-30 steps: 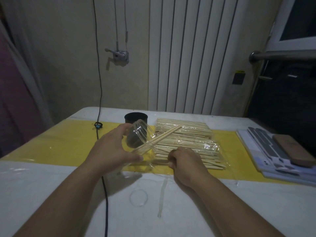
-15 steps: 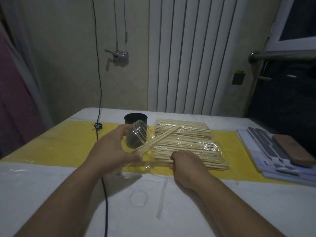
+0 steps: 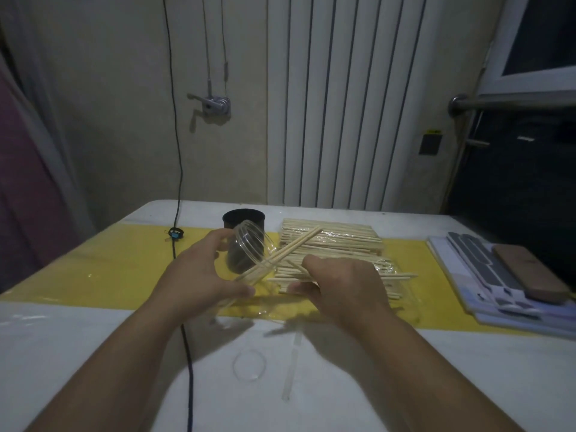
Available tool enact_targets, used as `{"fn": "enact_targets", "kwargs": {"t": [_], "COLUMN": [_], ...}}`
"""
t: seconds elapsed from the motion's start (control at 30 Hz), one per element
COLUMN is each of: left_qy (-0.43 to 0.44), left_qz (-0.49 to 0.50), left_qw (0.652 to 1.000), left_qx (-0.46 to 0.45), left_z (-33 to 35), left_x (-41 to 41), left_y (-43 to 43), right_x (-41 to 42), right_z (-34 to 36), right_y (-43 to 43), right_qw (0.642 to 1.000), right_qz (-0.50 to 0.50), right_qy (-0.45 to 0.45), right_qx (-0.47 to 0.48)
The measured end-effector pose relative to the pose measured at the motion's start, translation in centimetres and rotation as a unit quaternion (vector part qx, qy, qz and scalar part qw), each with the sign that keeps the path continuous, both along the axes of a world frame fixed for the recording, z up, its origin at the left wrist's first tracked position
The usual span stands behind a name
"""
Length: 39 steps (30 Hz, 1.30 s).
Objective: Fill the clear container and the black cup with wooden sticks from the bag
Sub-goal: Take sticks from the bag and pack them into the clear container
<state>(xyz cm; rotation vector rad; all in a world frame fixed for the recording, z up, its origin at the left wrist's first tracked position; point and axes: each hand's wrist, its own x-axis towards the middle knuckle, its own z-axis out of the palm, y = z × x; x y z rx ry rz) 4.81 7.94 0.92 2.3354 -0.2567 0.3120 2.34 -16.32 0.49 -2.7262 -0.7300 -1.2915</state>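
Note:
My left hand (image 3: 199, 275) grips the clear container (image 3: 249, 251), tilted with its mouth up and to the right; a few wooden sticks (image 3: 296, 247) poke out of it. Behind it stands the black cup (image 3: 244, 218). The clear bag of wooden sticks (image 3: 336, 251) lies flat on the yellow strip (image 3: 118, 269). My right hand (image 3: 339, 285) is over the bag's near left end and pinches a few wooden sticks lifted from the pile, close to the container's mouth.
A black cable (image 3: 187, 353) runs down the wall and across the white table (image 3: 467, 385). A clear round lid (image 3: 249, 364) and a plastic strip (image 3: 291, 369) lie in front of me. Papers with a brown case (image 3: 526, 275) sit at the right.
My right hand has risen from the bag's near end with a few sticks and moved toward the container. The left hand keeps the container tilted in place.

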Motion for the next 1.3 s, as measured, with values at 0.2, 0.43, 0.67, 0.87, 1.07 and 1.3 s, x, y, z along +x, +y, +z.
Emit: {"fn": "enact_targets", "kwargs": {"t": [0.2,0.43,0.67,0.87,1.07,1.3], "left_qy": [0.005,0.003,0.002,0.007,0.013,0.005], "left_qz": [-0.003,0.004,-0.002,-0.016,-0.021,-0.019], "left_qw": [1.0,1.0,1.0,1.0,1.0,1.0], "left_qx": [-0.009,-0.012,-0.007,-0.002,0.006,0.016], "left_z": [0.0,0.1,0.3,0.3,0.4,0.4], "left_x": [-0.1,-0.2,-0.5,-0.5,-0.4,-0.4], "left_y": [0.0,-0.2,-0.3,-0.3,-0.3,-0.4], "right_x": [-0.3,-0.4,-0.9,-0.7,-1.1,-3.3], "right_z": [0.6,0.5,1.1,0.7,0.6,2.2], "right_y": [-1.0,-0.8,-0.6,-0.6,-1.0,1.4], "right_qw": [0.993,0.986,0.971,0.963,0.882,0.758], "right_qz": [0.037,0.025,0.042,0.048,0.131,0.199], "right_qy": [-0.094,-0.153,-0.182,-0.112,-0.121,0.01], "right_qx": [0.055,0.064,0.148,0.239,0.435,0.62]}}
